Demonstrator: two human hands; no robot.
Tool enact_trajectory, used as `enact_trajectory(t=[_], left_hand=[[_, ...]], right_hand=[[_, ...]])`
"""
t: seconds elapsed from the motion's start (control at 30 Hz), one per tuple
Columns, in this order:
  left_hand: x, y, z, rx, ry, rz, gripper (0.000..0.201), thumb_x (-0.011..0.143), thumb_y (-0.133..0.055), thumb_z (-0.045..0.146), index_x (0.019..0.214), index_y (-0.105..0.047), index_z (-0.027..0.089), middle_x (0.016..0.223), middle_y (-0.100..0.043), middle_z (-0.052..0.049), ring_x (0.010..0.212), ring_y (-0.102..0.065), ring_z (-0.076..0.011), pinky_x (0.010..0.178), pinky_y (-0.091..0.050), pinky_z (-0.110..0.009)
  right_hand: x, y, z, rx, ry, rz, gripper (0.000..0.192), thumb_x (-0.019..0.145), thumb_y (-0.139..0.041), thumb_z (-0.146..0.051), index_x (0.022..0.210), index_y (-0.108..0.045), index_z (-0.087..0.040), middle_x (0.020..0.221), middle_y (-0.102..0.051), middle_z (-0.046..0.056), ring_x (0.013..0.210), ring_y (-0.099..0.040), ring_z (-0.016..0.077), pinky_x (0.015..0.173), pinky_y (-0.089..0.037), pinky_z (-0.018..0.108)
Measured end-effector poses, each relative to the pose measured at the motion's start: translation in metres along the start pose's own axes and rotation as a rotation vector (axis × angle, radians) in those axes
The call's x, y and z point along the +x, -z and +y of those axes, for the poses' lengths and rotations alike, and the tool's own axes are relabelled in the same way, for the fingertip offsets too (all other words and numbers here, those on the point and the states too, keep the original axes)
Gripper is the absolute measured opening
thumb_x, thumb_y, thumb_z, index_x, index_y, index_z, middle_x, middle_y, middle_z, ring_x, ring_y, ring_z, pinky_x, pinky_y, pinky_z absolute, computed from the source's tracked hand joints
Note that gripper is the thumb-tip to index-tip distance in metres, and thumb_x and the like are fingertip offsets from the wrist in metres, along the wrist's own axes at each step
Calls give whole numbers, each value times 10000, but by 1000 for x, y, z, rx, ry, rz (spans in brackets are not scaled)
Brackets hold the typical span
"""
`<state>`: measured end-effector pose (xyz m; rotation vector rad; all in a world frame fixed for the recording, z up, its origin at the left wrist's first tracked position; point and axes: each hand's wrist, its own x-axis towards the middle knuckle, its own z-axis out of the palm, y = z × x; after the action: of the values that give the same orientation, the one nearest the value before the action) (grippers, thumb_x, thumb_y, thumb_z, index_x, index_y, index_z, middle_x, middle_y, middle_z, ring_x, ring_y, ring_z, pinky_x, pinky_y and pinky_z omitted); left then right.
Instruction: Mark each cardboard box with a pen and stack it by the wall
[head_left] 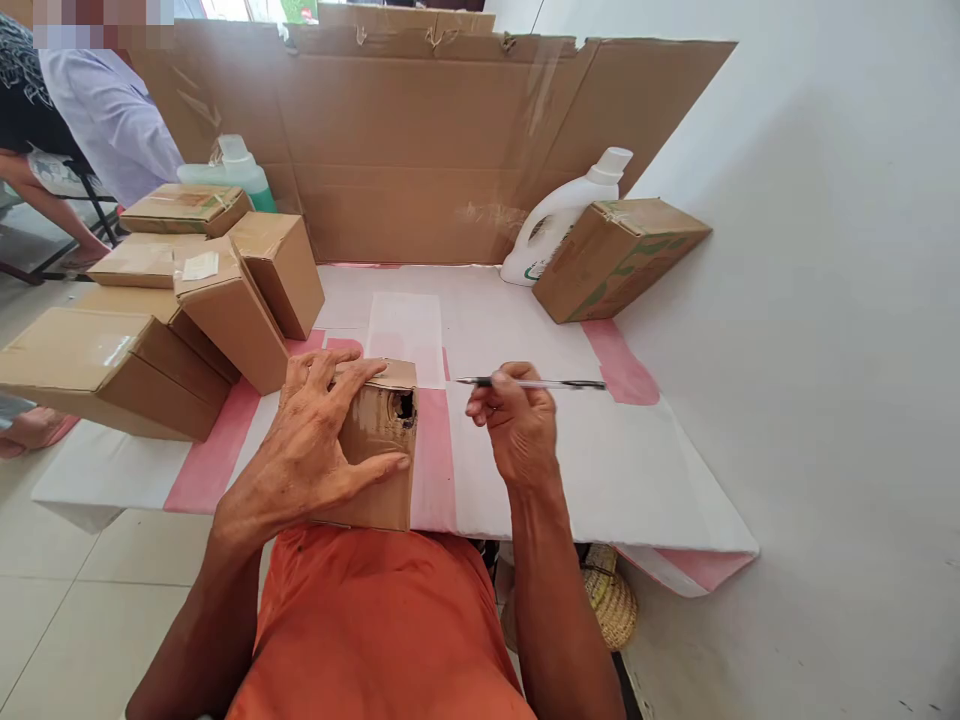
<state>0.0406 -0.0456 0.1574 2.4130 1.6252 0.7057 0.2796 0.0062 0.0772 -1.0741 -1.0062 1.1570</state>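
On the white-and-pink table (637, 470), a stack of cardboard boxes (172, 310) is piled to the left, while a white bottle (559, 220) and a tilted carton (619, 255) are set against the cardboard backdrop (420, 150). At the near edge a small brown box (382, 440), torn open by a dark hole in its side, is stood upright. It is gripped by the left hand (315, 440) with fingers spread over top and side, and a pen (540, 383) is pinched level in the right hand (517, 420) just beside it.
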Motion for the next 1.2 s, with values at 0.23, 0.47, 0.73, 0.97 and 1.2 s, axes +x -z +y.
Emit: enact_trajectory(t=[0.23, 0.47, 0.73, 0.97, 1.2], left_hand=[[2, -14, 5, 65, 104, 83, 679, 813, -875, 527, 1370, -634, 222, 1303, -664, -117, 1171, -544, -350, 1088, -460, -551], [2, -21, 10, 72, 115, 149, 637, 796, -898, 508, 1317, -667, 225, 1217, -664, -111, 1117, -539, -330, 1031, -480, -498], [2, -23, 13, 89, 117, 160, 639, 794, -904, 491, 1330, -651, 252, 1224, -645, -111, 1129, -532, -340, 1021, -482, -507], [2, -23, 17, 90, 140, 155, 629, 802, -901, 478, 1326, -643, 247, 1249, -640, -112, 1137, -526, -340, 1052, -471, -528], [2, -22, 17, 102, 145, 152, 618, 813, -887, 487, 1325, -641, 244, 1236, -644, -114, 1128, -523, -345, 1053, -465, -531]], right_hand=[[-58, -50, -29, 225, 322, -39, 87, 972, -710, -303, 993, -714, -219, 830, -767, 4, 620, -694, 125, 544, -513, 235], [-62, -55, -4, 38, 398, 77, 71, 998, -720, -289, 1025, -755, -234, 896, -693, -1, 659, -654, 110, 549, -505, 233], [-59, -56, -6, -44, 403, 72, 117, 1009, -710, -333, 1053, -761, -237, 939, -710, 23, 746, -681, 144, 626, -552, 280], [-59, -51, -12, -152, 447, 20, 81, 1015, -690, -268, 1035, -765, -245, 949, -712, 17, 835, -691, 159, 670, -537, 281], [-67, -41, -19, -202, 428, -12, 83, 1006, -669, -259, 951, -730, -244, 889, -678, 6, 788, -673, 161, 639, -543, 270]])
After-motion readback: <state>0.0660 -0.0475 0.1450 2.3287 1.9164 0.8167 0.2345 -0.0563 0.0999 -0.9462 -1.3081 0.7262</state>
